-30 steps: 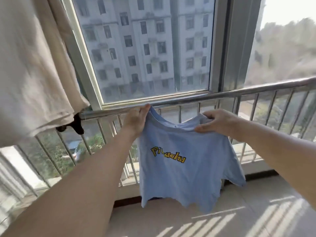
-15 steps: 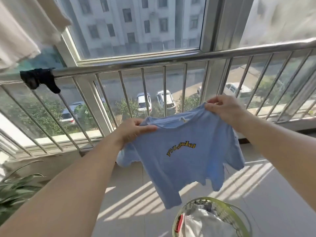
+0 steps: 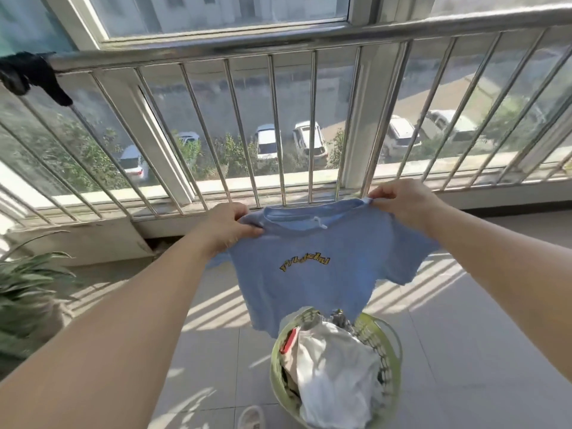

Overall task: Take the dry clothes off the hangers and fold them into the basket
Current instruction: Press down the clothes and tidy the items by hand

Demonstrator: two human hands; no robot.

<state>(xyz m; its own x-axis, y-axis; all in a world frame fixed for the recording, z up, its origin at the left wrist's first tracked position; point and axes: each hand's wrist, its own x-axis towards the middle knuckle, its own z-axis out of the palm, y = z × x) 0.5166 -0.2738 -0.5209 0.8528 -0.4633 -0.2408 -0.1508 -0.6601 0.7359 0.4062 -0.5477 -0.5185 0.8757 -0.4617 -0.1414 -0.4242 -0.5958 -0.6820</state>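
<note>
Pinching the shoulders of a blue T-shirt (image 3: 309, 274), the left hand (image 3: 227, 227) and right hand (image 3: 402, 205) hold it spread in the air, fingers closed on the fabric. At six o'clock below its hem sits a green basket (image 3: 391, 351) holding white clothes (image 3: 334, 366). A steel railing (image 3: 278, 44) stands at twelve o'clock.

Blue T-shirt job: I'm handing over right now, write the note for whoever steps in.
Left hand: shut on the blue T-shirt at its left shoulder.
Right hand: shut on its right shoulder.
The shirt hangs spread open, off any hanger, hem just above the green basket on the floor.
Done: white clothes already lie in the basket.
Left: fold this shirt and lay it in. A black item is on the railing.
</note>
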